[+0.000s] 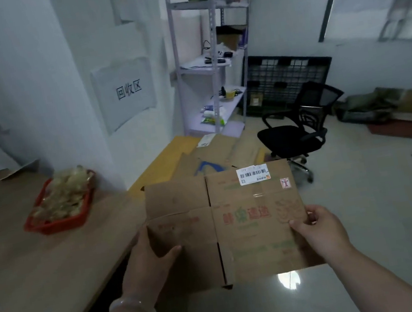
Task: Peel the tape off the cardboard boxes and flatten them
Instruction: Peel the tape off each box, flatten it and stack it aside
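Here, at lower centre, the flattened box [226, 222] is held in the air between both hands: left hand [148, 259] grips its left edge, right hand [317, 232] pinches its right edge; brown, creased, printed, barcode label upper right

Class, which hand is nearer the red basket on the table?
Left. The left hand grips the cardboard box edge right of the red basket; the right hand holds the opposite edge, farther off.

Black office chair [287, 139], grey shelving rack [206, 69], paper wall sign [126, 93], wooden table [28, 265]
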The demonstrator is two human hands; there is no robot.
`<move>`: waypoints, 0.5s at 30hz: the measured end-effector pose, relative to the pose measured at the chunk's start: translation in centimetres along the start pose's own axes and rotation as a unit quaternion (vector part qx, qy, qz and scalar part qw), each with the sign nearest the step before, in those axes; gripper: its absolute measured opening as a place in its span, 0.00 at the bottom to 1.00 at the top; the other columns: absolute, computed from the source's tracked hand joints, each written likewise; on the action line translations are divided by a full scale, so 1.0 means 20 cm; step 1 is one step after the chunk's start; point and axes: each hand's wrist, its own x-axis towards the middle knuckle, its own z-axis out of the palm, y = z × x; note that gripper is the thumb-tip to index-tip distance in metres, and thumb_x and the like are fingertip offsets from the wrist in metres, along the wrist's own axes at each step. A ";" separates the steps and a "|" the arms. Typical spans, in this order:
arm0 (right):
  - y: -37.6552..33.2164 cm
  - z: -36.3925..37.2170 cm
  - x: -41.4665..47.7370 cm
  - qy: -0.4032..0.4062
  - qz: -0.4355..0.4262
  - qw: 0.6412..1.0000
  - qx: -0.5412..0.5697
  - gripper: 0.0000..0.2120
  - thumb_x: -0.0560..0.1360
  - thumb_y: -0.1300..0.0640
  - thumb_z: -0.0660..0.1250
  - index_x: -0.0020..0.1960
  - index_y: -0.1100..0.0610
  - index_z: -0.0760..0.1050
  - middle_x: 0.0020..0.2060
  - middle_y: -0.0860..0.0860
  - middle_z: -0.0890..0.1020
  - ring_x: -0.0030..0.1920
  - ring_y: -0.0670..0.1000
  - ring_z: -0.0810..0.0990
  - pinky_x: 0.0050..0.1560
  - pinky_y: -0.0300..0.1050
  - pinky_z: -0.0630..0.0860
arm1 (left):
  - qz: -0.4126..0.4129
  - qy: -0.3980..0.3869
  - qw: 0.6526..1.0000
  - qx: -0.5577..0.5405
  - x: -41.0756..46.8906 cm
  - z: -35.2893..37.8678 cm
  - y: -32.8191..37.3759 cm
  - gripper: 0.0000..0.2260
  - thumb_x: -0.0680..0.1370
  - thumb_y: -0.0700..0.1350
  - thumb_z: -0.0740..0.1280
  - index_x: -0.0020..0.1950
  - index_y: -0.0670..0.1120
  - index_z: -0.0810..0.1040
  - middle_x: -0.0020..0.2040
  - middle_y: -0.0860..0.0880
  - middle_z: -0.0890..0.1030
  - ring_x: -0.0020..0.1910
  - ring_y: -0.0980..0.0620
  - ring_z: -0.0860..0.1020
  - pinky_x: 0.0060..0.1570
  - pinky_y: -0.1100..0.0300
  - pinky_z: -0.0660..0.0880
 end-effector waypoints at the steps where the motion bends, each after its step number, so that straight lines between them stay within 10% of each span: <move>1: 0.02 -0.06 0.06 0.004 -0.004 1.000 -0.004 0.12 0.69 0.59 0.74 0.49 0.51 0.74 0.37 0.41 0.76 0.37 0.43 0.77 0.35 0.38 0.69 | 0.000 -0.010 1.000 -0.007 0.02 0.07 0.06 0.39 0.69 0.55 0.75 0.74 0.50 0.61 0.69 0.49 0.71 0.68 0.47 0.69 0.65 0.48 0.69; 6: 0.07 -0.21 0.36 -0.001 -0.032 0.999 -0.009 0.11 0.68 0.60 0.75 0.46 0.50 0.74 0.36 0.41 0.77 0.38 0.40 0.76 0.34 0.34 0.68 | 0.010 -0.037 0.999 -0.017 0.16 0.32 0.27 0.27 0.69 0.56 0.74 0.63 0.61 0.63 0.56 0.58 0.72 0.59 0.54 0.72 0.56 0.53 0.70; 15: 0.06 0.05 1.06 -0.036 -0.063 0.997 -0.015 0.11 0.66 0.59 0.76 0.45 0.49 0.79 0.38 0.42 0.81 0.39 0.41 0.80 0.36 0.35 0.72 | -0.072 -0.011 0.997 -0.021 0.74 0.58 0.28 0.41 0.67 0.61 0.74 0.74 0.54 0.58 0.64 0.51 0.75 0.61 0.49 0.74 0.57 0.48 0.75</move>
